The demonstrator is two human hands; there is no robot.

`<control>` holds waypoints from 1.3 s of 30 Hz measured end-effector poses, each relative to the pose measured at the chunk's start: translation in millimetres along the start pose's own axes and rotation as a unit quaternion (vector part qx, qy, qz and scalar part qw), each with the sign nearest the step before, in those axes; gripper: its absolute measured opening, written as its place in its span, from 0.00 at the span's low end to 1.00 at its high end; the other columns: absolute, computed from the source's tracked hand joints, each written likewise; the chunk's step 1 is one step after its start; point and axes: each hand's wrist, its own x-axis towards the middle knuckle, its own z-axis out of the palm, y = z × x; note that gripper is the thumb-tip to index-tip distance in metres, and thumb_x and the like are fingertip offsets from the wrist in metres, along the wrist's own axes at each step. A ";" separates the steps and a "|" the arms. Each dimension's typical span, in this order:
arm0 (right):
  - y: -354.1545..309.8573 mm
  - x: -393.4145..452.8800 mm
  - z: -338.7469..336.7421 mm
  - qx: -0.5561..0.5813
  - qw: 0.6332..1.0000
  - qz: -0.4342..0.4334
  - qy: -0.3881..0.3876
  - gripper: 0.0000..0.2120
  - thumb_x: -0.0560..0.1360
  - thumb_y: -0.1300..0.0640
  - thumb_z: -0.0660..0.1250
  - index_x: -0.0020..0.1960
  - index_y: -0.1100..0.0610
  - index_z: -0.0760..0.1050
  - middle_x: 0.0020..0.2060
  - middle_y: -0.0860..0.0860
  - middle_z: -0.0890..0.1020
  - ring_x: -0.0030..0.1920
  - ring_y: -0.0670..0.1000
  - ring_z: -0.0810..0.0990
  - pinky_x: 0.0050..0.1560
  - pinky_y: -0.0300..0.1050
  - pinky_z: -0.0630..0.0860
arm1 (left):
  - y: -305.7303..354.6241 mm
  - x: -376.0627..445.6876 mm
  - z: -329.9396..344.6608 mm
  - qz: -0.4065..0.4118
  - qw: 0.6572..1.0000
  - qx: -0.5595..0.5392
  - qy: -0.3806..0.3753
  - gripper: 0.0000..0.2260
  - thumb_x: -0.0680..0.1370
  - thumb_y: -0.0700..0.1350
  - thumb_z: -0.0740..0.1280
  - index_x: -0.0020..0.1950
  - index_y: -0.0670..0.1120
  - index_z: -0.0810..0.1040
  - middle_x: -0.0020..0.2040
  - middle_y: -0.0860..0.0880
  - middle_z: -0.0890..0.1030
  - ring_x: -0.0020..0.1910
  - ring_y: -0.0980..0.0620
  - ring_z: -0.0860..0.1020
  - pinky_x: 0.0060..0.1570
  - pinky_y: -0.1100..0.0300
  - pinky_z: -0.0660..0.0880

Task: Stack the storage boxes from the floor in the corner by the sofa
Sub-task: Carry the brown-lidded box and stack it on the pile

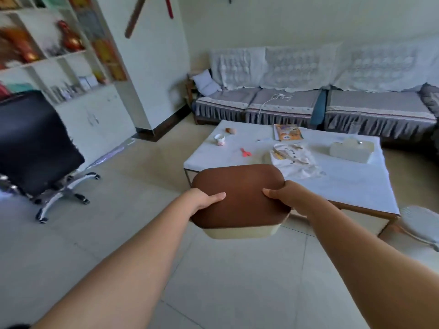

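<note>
A person holds one storage box in the air above the tiled floor, just in front of the near corner of the low table. The box has a cream body and a brown lid, which faces up and tips slightly toward the camera; its long axis runs left to right across the view, between the two hands. The left hand grips the left end, thumb lying flat on the lid and the other fingers hidden under the edge. The right hand grips the right end the same way, thumb on top and fingers curled out of sight beneath. Beyond the box the table carries a tote bag, a cream container, a booklet, red scissors and a few small items too blurred to name. The sofa stands along the far wall behind the table, and the corner at its left end lies past the table. A black office chair stands at the left beside a white shelf unit. A pale round stool sits at the right edge.
</note>
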 end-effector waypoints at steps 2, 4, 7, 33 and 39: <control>-36.4 20.3 29.4 -0.012 1.000 -0.021 -0.015 0.34 0.69 0.42 0.73 0.68 0.60 0.71 0.60 0.56 0.79 0.59 0.57 0.78 0.65 0.53 0.73 | -25.2 21.8 -35.0 -0.022 0.999 -0.021 0.012 0.52 0.64 0.72 0.70 0.77 0.41 0.62 0.73 0.43 0.69 0.67 0.41 0.73 0.65 0.46 0.73; -73.2 48.2 57.9 -0.028 0.998 -0.037 -0.044 0.34 0.69 0.42 0.73 0.68 0.60 0.71 0.61 0.56 0.79 0.60 0.57 0.78 0.66 0.53 0.72 | -49.7 46.1 -68.5 -0.040 0.998 -0.045 0.030 0.55 0.60 0.74 0.70 0.76 0.41 0.63 0.71 0.43 0.70 0.65 0.41 0.75 0.62 0.46 0.75; -127.7 97.3 98.4 -0.057 0.994 -0.054 -0.078 0.36 0.68 0.40 0.73 0.69 0.60 0.70 0.62 0.56 0.78 0.61 0.58 0.77 0.66 0.55 0.72 | -77.8 87.3 -114.9 -0.060 0.994 -0.079 0.052 0.61 0.52 0.77 0.69 0.76 0.41 0.63 0.70 0.42 0.71 0.64 0.40 0.76 0.60 0.45 0.76; -630.5 585.5 405.6 -0.040 0.976 -0.066 -0.203 0.34 0.72 0.48 0.73 0.71 0.63 0.66 0.63 0.58 0.77 0.61 0.59 0.78 0.64 0.56 0.75 | -144.3 564.2 -618.1 -0.166 0.975 -0.122 0.086 0.51 0.65 0.72 0.68 0.77 0.42 0.60 0.72 0.44 0.70 0.66 0.41 0.74 0.61 0.48 0.75; -720.6 718.5 432.4 -0.022 0.986 -0.037 -0.163 0.37 0.70 0.44 0.73 0.71 0.61 0.66 0.62 0.57 0.77 0.60 0.59 0.78 0.64 0.57 0.75 | -102.5 713.6 -727.6 -0.133 0.985 -0.093 0.056 0.52 0.62 0.74 0.68 0.77 0.45 0.62 0.71 0.45 0.71 0.66 0.42 0.74 0.62 0.46 0.75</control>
